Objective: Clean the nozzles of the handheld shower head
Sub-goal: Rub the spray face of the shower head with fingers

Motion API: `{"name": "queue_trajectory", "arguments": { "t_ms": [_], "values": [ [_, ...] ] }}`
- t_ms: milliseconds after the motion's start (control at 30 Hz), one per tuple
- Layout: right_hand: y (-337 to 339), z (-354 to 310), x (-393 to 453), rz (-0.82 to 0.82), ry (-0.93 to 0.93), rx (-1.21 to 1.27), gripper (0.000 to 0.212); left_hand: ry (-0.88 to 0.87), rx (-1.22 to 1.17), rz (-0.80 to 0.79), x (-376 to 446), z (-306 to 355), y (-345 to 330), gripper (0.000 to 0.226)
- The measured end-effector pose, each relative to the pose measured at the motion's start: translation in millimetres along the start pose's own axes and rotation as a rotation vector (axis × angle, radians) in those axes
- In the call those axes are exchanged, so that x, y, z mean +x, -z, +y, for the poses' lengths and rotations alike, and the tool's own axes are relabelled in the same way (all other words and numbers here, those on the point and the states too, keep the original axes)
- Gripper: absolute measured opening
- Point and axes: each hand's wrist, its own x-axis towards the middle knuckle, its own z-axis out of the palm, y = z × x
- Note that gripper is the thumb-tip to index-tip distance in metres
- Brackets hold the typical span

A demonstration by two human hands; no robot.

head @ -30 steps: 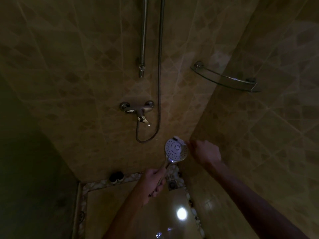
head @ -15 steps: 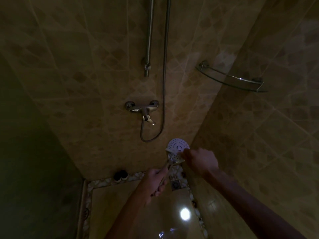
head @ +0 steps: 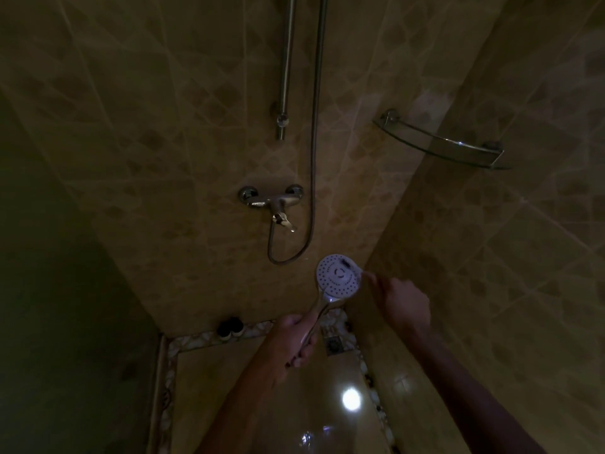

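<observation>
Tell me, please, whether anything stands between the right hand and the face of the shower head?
Nothing visible does. The left hand grips the handle and turns the shower head face-up toward the camera. The right hand sits just beside its right rim, fingertips about at the edge; the hose hangs behind, out of the way.

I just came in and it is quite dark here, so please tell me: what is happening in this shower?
A person is cleaning a handheld shower head. The left hand grips its handle and turns the white nozzle face toward the camera. The right hand is at the face's right edge, pinching something small and pale that is too dim to identify. The hose loops down from the wall mixer tap. No water appears to be running.
</observation>
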Motion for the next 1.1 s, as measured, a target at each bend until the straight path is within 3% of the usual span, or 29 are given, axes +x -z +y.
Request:
{"name": "queue_trajectory", "arguments": {
  "t_ms": [100,267,467,733,933,1100],
  "values": [
    [-11.4,3.4,-0.9,-0.008,-0.059,0.112,0.059,-0.009,-0.041,-0.011,-3.0,-1.0,0.4,0.037],
    [-32.0,-12.4,-31.4,-0.068,0.109,0.101,0.059,0.012,-0.116,-0.018,2.2,-5.1,10.2,0.032],
    [-16.9,-4.4,-3.7,0.032,-0.105,0.139,0.052,0.004,-0.118,-0.053,0.5,-2.3,6.6,0.037],
    [-44.0,-15.7,-34.6,0.006,0.104,0.094,0.066,0.013,-0.122,-0.042,6.7,-10.1,19.3,0.038],
    [-25.3,-6.7,-3.8,0.024,-0.114,0.155,0.055,0.001,-0.147,-0.036,5.6,-6.5,11.7,0.037],
    [-47.0,-16.4,-34.8,-0.014,0.045,0.163,0.07,0.014,-0.156,-0.025,9.1,-8.0,18.0,0.032]
  ]
}}
